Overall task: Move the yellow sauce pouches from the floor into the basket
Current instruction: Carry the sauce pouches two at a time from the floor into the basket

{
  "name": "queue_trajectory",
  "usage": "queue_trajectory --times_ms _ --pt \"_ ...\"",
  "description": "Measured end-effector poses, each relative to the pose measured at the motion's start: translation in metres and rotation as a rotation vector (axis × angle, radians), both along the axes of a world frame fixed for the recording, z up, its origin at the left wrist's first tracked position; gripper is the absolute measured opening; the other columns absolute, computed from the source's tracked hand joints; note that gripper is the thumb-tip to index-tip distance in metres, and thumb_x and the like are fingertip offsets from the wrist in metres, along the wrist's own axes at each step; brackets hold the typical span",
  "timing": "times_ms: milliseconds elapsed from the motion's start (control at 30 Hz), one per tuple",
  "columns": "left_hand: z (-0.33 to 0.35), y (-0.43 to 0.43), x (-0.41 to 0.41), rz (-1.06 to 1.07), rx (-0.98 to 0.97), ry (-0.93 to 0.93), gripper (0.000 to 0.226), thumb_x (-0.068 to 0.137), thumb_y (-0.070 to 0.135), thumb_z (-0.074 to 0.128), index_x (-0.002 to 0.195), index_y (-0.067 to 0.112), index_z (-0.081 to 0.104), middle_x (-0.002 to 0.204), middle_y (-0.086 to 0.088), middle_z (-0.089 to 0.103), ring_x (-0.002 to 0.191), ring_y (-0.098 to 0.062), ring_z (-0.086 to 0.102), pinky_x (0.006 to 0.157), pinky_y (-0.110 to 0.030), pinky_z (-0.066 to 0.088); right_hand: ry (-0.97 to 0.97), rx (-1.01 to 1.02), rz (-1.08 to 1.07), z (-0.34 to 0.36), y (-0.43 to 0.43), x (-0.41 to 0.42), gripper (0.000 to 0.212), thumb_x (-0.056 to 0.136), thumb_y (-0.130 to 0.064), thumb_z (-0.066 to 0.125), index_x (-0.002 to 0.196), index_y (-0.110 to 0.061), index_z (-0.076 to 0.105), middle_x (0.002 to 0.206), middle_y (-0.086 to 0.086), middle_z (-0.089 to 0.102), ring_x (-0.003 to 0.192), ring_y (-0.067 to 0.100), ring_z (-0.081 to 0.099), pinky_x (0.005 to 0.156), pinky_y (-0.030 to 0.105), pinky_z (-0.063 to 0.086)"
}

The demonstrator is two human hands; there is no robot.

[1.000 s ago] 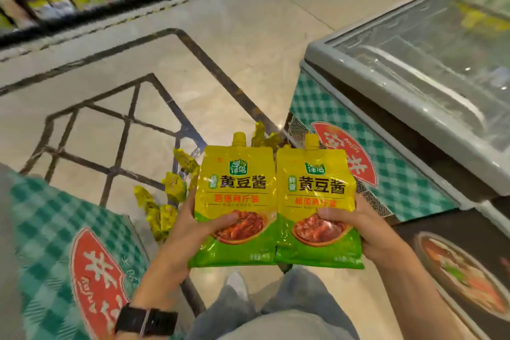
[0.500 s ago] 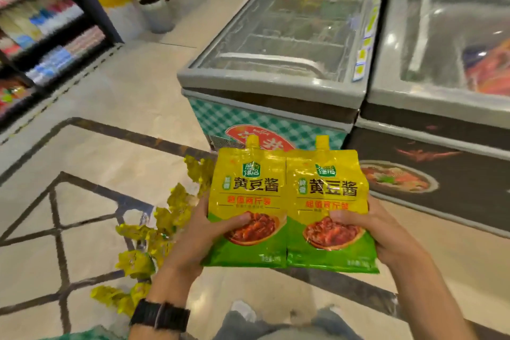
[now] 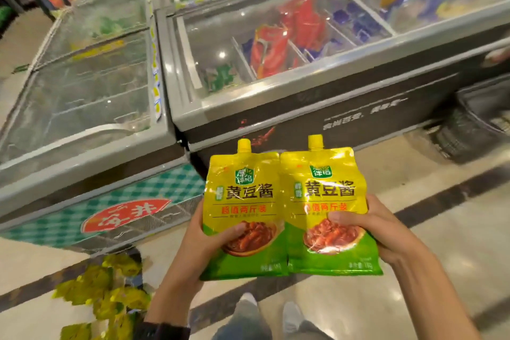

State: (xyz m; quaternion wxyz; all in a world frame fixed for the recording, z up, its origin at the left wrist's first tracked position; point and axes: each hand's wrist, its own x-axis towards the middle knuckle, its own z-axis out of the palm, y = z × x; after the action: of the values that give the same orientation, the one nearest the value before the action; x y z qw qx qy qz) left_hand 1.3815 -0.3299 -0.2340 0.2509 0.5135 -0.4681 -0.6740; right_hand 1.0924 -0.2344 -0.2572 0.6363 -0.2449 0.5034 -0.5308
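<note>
Both pouches have travelled with the person's turn. A second ago they were held above the heap on the floor, and now they hang in front of the dark-fronted freezer (image 3: 303, 110), low against its base. The heap of remaining pouches (image 3: 110, 292) has slid away to the floor well left of that freezer's front corner.

The hold itself has not changed. The left hand (image 3: 204, 243) grips the left pouch (image 3: 242, 199) near its lower edge, thumb pressed across the printed dish and fingers curled behind. The right hand (image 3: 386, 232) grips the right pouch (image 3: 328, 193) the same way, thumb on the front and fingers wrapped round the back. Both pouches stand upright with spouts up and side edges touching, clear of the floor and apart from the freezer.

I judge this to be the carrying step: two pouches are lifted and on their way, none is visibly delivered, and many are left on the floor. A dark slatted thing (image 3: 466, 130) sits on the floor by the freezer's right end, too blurred to name. It may be the basket, but I cannot tell. If it is, the turn is heading the right way, and the next move calls for a further swing toward that end and a lowering before either grip loosens. Soft, full pouches held near the bottom could flop or slip.
</note>
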Motion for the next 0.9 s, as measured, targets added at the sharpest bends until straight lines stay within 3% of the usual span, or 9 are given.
queue_trajectory --times_ms 167,267,367,433,500,600,700,800,900 --pt "-0.001 -0.043 -0.101 -0.260 -0.043 -0.047 0.114 0.025 0.052 0.100 0.128 0.025 0.058 0.111 -0.010 0.076 0.100 -0.033 0.074 0.090 -0.055 0.056 -0.040 -0.014 -0.296 -0.007 0.033 -0.066 0.079 0.037 -0.026 0.101 0.108 -0.008 0.072 0.114 0.023 0.071 0.100 0.039 0.071 0.081 0.042 0.060" --pt "-0.003 -0.068 -0.168 -0.398 -0.047 -0.028 0.108 0.028 0.049 0.100 0.125 0.025 0.059 0.112 -0.011 0.076 0.101 -0.033 0.073 0.092 -0.056 0.055 -0.049 0.001 -0.447 -0.011 0.045 -0.101 0.082 0.037 -0.027 0.101 0.110 -0.008 0.070 0.114 0.023 0.071 0.100 0.038 0.071 0.081 0.042 0.060" --pt "-0.010 -0.091 -0.242 -0.553 -0.059 -0.007 0.104 0.028 0.048 0.100 0.121 0.022 0.061 0.109 -0.010 0.077 0.097 -0.029 0.075 0.082 -0.045 0.060 -0.061 0.026 -0.596 -0.017 0.052 -0.139 0.078 0.030 -0.028 0.102 0.101 -0.008 0.075 0.108 0.024 0.073 0.091 0.035 0.073 0.073 0.037 0.061" --pt "-0.015 -0.106 -0.295 -0.641 -0.073 0.024 0.104 0.026 0.049 0.100 0.119 0.021 0.061 0.106 -0.007 0.078 0.093 -0.023 0.076 0.072 -0.028 0.060 -0.061 0.060 -0.696 -0.020 0.052 -0.166 0.087 0.028 -0.026 0.102 0.106 -0.003 0.071 0.106 0.024 0.073 0.089 0.035 0.074 0.070 0.036 0.061" --pt "-0.022 -0.122 -0.350 -0.728 -0.061 0.023 0.102 0.030 0.041 0.099 0.121 0.020 0.059 0.106 -0.004 0.078 0.094 -0.018 0.075 0.071 -0.023 0.059 -0.041 0.102 -0.800 -0.024 0.050 -0.198 0.093 0.026 -0.023 0.101 0.111 -0.002 0.067 0.105 0.022 0.074 0.087 0.033 0.074 0.068 0.035 0.061" --pt "-0.031 -0.138 -0.427 -0.829 -0.042 0.033 0.096 0.035 0.036 0.097 0.122 0.019 0.059 0.108 -0.003 0.077 0.097 -0.019 0.074 0.074 -0.023 0.058 -0.051 0.122 -0.896 -0.024 0.049 -0.247 0.082 0.023 -0.025 0.102 0.098 -0.009 0.075 0.105 0.022 0.074 0.088 0.035 0.074 0.076 0.043 0.062" --pt "-0.037 -0.144 -0.499 -0.927 0.000 0.046 0.095 0.037 0.035 0.096 0.123 0.019 0.059 0.108 -0.003 0.077 0.098 -0.022 0.074 0.073 -0.024 0.058 -0.060 0.133 -1.007 -0.022 0.052 -0.292 0.060 0.037 -0.013 0.097 0.094 -0.016 0.078 0.107 0.020 0.074 0.094 0.037 0.073 0.090 0.052 0.055" --pt "-0.041 -0.142 -0.563 -0.985 0.058 0.072 0.091 0.045 0.029 0.091 0.129 0.024 0.057 0.113 -0.004 0.076 0.103 -0.024 0.073 0.081 -0.034 0.059 -0.056 0.158 -1.057 -0.025 0.060 -0.341 0.090 0.030 -0.024 0.102 0.112 -0.006 0.070 0.113 0.024 0.071 0.099 0.040 0.070 0.096 0.055 0.051" --pt "-0.052 -0.139 -0.621 -1.047 0.091 0.044 0.094 0.049 0.028 0.094 0.134 0.023 0.054 0.118 -0.008 0.074 0.108 -0.029 0.071 0.089 -0.044 0.057 -0.047 0.168 -1.074 -0.035 0.067 -0.389 0.093 0.030 -0.025 0.102 0.114 -0.004 0.068 0.113 0.024 0.071 0.102 0.042 0.069 0.097 0.056 0.050"
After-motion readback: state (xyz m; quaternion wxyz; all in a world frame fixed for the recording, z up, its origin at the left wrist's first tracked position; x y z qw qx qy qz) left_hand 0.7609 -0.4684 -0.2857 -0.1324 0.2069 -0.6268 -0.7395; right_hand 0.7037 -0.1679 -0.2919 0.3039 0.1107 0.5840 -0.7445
